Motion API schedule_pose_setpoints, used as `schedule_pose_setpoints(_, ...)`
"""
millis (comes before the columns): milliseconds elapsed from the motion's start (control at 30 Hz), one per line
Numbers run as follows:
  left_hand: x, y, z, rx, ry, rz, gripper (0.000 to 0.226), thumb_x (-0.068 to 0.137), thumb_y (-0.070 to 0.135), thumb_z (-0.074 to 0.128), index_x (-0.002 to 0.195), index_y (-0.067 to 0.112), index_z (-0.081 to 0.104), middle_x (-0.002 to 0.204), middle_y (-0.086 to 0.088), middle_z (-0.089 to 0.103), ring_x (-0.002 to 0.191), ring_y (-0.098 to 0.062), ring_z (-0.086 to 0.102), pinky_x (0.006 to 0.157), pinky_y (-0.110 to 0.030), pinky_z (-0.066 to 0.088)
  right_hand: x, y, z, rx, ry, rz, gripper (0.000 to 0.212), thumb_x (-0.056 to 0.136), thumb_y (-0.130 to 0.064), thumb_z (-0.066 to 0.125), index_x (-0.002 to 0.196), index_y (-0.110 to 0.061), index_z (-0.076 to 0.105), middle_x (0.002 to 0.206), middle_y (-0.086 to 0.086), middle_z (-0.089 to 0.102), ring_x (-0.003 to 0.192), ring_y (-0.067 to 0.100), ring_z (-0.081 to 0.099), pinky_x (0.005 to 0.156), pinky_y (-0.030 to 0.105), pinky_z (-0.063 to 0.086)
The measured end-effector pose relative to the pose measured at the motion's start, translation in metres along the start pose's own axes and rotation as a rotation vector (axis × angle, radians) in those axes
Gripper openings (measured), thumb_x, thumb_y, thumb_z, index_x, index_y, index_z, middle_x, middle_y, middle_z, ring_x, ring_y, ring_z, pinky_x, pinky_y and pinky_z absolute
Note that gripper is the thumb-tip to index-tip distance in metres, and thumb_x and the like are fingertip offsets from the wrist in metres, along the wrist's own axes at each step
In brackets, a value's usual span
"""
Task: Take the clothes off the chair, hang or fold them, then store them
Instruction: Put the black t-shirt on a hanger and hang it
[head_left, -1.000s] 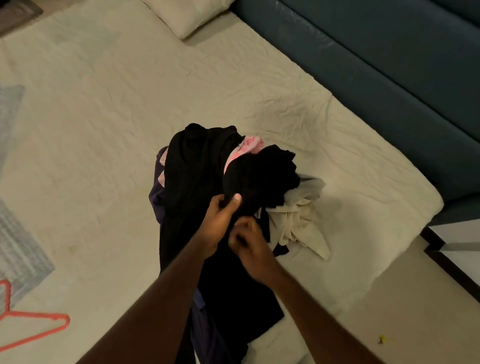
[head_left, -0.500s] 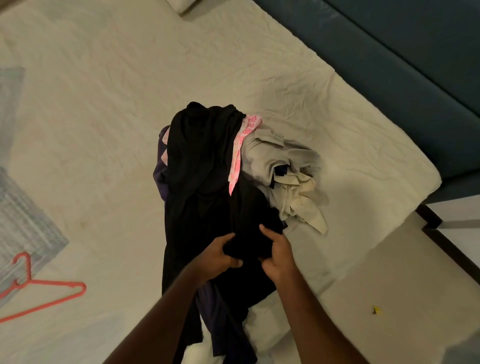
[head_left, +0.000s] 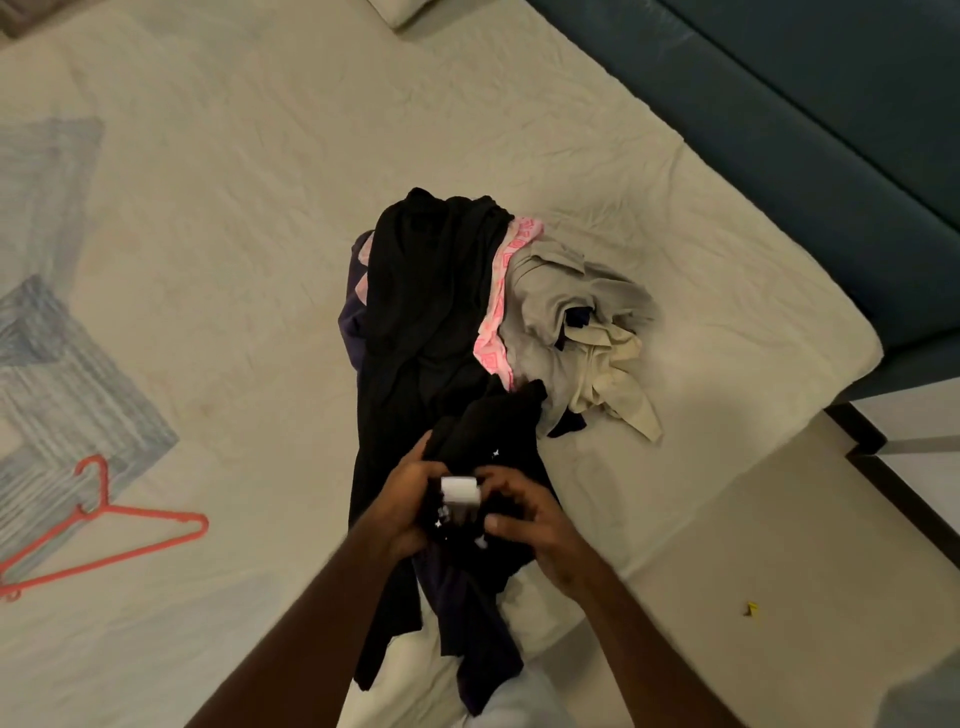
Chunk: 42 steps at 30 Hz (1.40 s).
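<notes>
**Black garment pulled from pile: check label, then fold or hang**

Status. Your left hand (head_left: 410, 506) and right hand (head_left: 524, 512) both grasp a small black garment (head_left: 488, 441) at the near edge of the bed (head_left: 234, 234). The fingers of each hand are curled into the cloth on either side of a white label (head_left: 459, 490), which faces up between them.

Change. Half a second ago the hands held a bunched fold of this garment with no label showing. One second ago they were higher up the pile (head_left: 467, 322), at its dark top layer. The garment now sits nearer you, partly drawn off the pile, with the label turned out. This suggests you have singled out one item and found its neck or waistband, which gives you the orientation for folding.

Location of remaining items. The pile lies on the bed just beyond your hands: a long black piece (head_left: 415, 312) draped toward you, a pink patterned item (head_left: 498, 312) beside it, and a grey-beige garment (head_left: 571, 322) on the right. A red hanger (head_left: 104, 535) lies on the bed well to your left.

Next step. Lift the garment fully clear before you spread it. Its lower part appears to overlap the long black piece, so it may drag that piece off the edge.
</notes>
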<state>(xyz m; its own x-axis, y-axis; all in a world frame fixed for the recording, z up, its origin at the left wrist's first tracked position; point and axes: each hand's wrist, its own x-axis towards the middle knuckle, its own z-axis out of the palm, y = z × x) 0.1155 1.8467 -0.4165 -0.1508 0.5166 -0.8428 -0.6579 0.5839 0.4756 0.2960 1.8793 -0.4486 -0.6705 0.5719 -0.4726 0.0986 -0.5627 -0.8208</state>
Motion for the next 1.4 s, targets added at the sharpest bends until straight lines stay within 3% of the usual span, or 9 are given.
schedule_pose_setpoints(200, -0.039, -0.005, -0.029, -0.358, -0.132, 0.009, 0.049, 0.074, 0.014, 0.037, 0.104, -0.001, 0.073, 0.09, -0.018, 0.072, 0.078, -0.033, 0.072, 0.072, -0.039, 0.062, -0.021, 0.014, 0.018, 0.073, 0.101, 0.106, 0.102, 0.06, -0.015, 0.092, 0.147, -0.03, 0.04, 0.137, 0.006, 0.057, 0.122, 0.024, 0.063, 0.091, 0.037, 0.056)
schedule_pose_setpoints(400, -0.095, 0.001, -0.061, -0.43, -0.153, 0.172, 0.036, 0.07, 0.019, 0.038, 0.063, 0.006, 0.071, 0.061, -0.011, 0.064, 0.051, -0.025, 0.066, 0.05, -0.027, 0.057, -0.072, 0.025, 0.076, -0.149, 0.062, 0.044, 0.047, 0.069, 0.012, 0.085, 0.103, -0.014, 0.066, 0.092, -0.013, 0.078, 0.094, 0.002, 0.072, 0.079, 0.017, 0.055)
schedule_pose_setpoints(533, -0.106, -0.004, -0.104, -0.309, -0.089, 0.31, 0.053, 0.081, 0.001, 0.037, 0.127, 0.011, 0.063, 0.104, -0.016, 0.072, 0.095, -0.033, 0.071, 0.08, -0.043, 0.06, -0.092, 0.043, 0.102, -0.101, 0.241, -0.029, 0.064, 0.062, -0.004, 0.095, 0.118, -0.007, 0.065, 0.109, 0.002, 0.076, 0.112, 0.021, 0.07, 0.093, 0.033, 0.058)
schedule_pose_setpoints(667, -0.12, -0.02, -0.171, 0.552, 0.299, 0.49, 0.063, 0.084, -0.001, 0.065, 0.14, 0.014, 0.041, 0.124, -0.012, 0.063, 0.108, -0.031, 0.064, 0.087, -0.043, 0.057, -0.115, 0.035, 0.128, -0.022, 0.404, -0.09, 0.07, 0.067, -0.02, 0.096, 0.127, -0.003, 0.064, 0.12, 0.018, 0.071, 0.114, 0.034, 0.068, 0.099, 0.05, 0.056)
schedule_pose_setpoints(767, -0.143, -0.043, -0.202, 0.803, 0.375, 0.477, 0.07, 0.083, 0.013, 0.08, 0.14, 0.012, 0.038, 0.119, -0.006, 0.059, 0.106, -0.028, 0.062, 0.093, -0.042, 0.054, -0.123, 0.03, 0.162, -0.084, 0.38, -0.132, 0.064, 0.069, -0.032, 0.093, 0.124, -0.013, 0.067, 0.115, 0.01, 0.073, 0.11, 0.026, 0.07, 0.096, 0.046, 0.058)
schedule_pose_setpoints(867, -0.169, -0.067, -0.199, 0.891, 0.054, 0.573, 0.03, 0.092, 0.036, 0.073, 0.117, 0.022, 0.066, 0.109, 0.005, 0.07, 0.103, -0.017, 0.068, 0.094, -0.039, 0.056, -0.134, 0.032, 0.201, -0.144, 0.346, -0.115, 0.059, 0.075, -0.034, 0.088, 0.125, -0.032, 0.058, 0.118, -0.003, 0.068, 0.111, 0.011, 0.067, 0.093, 0.032, 0.058)
schedule_pose_setpoints(967, -0.19, -0.09, -0.189, 0.889, -0.29, 0.488, 0.034, 0.089, 0.042, 0.075, 0.118, 0.025, 0.069, 0.108, 0.003, 0.075, 0.101, -0.011, 0.072, 0.087, -0.03, 0.059, -0.143, 0.038, 0.226, -0.117, 0.311, -0.032, 0.061, 0.076, -0.057, 0.079, 0.129, -0.038, 0.054, 0.125, -0.003, 0.065, 0.117, 0.018, 0.065, 0.098, 0.042, 0.057)
schedule_pose_setpoints(1267, -0.217, -0.093, -0.239, 0.56, 0.017, 0.637, 0.025, 0.107, 0.016, 0.043, 0.11, 0.025, 0.066, 0.101, 0.004, 0.071, 0.092, -0.012, 0.065, 0.082, -0.038, 0.052, -0.167, 0.024, 0.219, 0.025, 0.509, -0.074, 0.133, 0.05, -0.096, 0.064, 0.155, -0.019, 0.037, 0.151, 0.003, 0.05, 0.136, 0.022, 0.05, 0.116, 0.045, 0.042)
schedule_pose_setpoints(1400, -0.236, -0.074, -0.249, 0.533, 0.017, 0.688, 0.023, 0.109, 0.017, 0.039, 0.09, 0.013, 0.053, 0.091, -0.011, 0.062, 0.08, -0.008, 0.058, 0.069, -0.017, 0.045, -0.176, 0.005, 0.222, -0.007, 0.493, -0.121, 0.116, 0.06, -0.087, 0.066, 0.151, -0.019, 0.042, 0.144, 0.001, 0.056, 0.13, 0.021, 0.056, 0.113, 0.046, 0.046)
